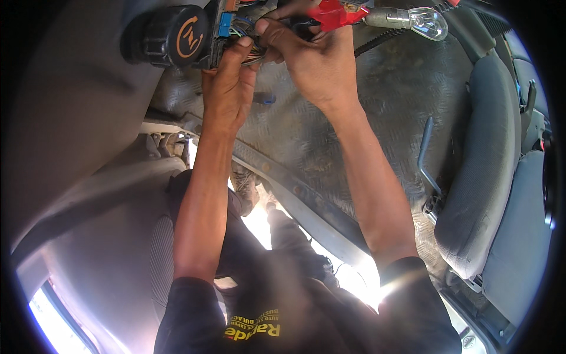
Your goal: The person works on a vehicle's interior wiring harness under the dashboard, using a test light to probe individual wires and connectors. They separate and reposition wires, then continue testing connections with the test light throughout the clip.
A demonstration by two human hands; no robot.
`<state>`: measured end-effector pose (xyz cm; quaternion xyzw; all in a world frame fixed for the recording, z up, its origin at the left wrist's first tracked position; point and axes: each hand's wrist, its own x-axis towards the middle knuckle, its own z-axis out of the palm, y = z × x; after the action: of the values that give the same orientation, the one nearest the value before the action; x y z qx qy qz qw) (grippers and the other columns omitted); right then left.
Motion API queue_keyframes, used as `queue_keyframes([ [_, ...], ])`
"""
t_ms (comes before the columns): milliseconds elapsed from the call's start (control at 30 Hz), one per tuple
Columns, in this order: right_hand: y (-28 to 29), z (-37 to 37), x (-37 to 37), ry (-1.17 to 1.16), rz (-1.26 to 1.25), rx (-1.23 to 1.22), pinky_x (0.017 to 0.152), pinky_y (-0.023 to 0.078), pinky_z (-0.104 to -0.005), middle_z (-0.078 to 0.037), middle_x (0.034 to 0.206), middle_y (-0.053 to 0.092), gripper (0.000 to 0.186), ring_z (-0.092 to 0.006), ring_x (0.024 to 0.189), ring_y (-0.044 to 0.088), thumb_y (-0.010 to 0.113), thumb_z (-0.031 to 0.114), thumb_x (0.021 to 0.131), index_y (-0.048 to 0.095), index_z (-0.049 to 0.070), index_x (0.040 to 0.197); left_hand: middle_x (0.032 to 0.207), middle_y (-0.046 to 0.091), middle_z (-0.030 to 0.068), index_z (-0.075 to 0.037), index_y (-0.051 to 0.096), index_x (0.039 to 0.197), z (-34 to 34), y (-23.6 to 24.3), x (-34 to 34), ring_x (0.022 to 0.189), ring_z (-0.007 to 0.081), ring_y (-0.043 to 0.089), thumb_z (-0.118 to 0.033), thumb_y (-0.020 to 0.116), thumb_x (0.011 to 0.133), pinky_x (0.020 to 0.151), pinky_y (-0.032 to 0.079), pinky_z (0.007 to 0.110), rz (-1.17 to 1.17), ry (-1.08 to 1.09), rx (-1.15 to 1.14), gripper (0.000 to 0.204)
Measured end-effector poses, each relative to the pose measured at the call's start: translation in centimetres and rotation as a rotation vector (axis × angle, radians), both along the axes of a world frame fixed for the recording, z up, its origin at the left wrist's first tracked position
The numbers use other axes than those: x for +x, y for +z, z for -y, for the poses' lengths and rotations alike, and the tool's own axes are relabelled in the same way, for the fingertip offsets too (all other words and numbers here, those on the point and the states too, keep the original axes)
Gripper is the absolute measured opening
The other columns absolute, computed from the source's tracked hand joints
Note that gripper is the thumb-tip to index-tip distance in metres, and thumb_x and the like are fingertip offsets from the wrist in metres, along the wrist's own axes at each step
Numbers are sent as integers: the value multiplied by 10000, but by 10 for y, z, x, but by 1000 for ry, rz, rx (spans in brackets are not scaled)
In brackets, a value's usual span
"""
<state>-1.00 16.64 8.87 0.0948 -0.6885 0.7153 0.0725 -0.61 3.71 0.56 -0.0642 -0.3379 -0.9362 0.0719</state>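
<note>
My left hand (230, 88) is closed at the top of the view, its thumb on a bundle of thin coloured wires (254, 56). Those wires run from a block with a blue connector (225, 25), just left of the thumb. To the right, my right hand (318, 68) is closed with thumb and forefinger pinched close to the same wires; what lies between its fingertips is partly hidden. A clear glass bulb (429, 23) in a metal base sticks out beyond that hand, with red tape (339, 15) at its inner end and something black beside it.
A black round knob (183, 36) with an orange mark stands left of my hands. Below lies a patterned metal-look floor (295, 135) in a vehicle cabin. A grey seat (480, 171) and a bent lever (425, 153) are on the right; an open door panel (100, 230) is on the left.
</note>
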Motion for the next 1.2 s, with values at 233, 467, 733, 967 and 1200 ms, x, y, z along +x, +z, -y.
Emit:
queue_keyframes([
  [233, -8, -4, -1, 44, -34, 7, 650, 507, -265, -12, 851, 695, 85, -94, 769, 639, 733, 37, 947, 666, 1, 984, 1145, 727, 24, -80, 658, 1234, 1, -1, 0, 1032, 122, 687, -104, 687, 977, 841, 579, 306, 15, -4, -8, 259],
  [467, 4, -3, 1, 98, 87, -142, 684, 508, -272, -25, 854, 701, 98, -100, 772, 638, 724, 24, 946, 671, -3, 1023, 1165, 727, 24, -74, 656, 1240, 1, 1, 1, 1036, 118, 683, -123, 695, 976, 814, 557, 301, 31, -4, -22, 272],
  [733, -10, -6, -8, 37, 76, -98, 610, 501, -270, -23, 813, 686, 71, -102, 733, 633, 746, 26, 914, 683, -7, 910, 1158, 732, 30, -43, 648, 1240, 0, 0, 0, 1027, 136, 688, -118, 682, 979, 873, 570, 320, 26, -10, 1, 274],
  [967, -2, -14, -18, 190, 138, -108, 576, 494, -257, -18, 774, 665, 47, -97, 655, 608, 726, 20, 935, 697, -13, 918, 1172, 712, 63, -27, 611, 1268, 4, -11, -6, 1075, 164, 686, -115, 656, 983, 987, 569, 349, -65, -37, -17, 302],
  [1200, -33, -22, -30, 237, 29, -293, 593, 509, -253, -15, 791, 688, 55, -94, 679, 624, 744, 50, 947, 722, 2, 963, 1149, 715, 70, -27, 603, 1262, 0, -8, -5, 1012, 182, 704, -116, 666, 974, 928, 590, 340, 7, -45, 72, 308],
])
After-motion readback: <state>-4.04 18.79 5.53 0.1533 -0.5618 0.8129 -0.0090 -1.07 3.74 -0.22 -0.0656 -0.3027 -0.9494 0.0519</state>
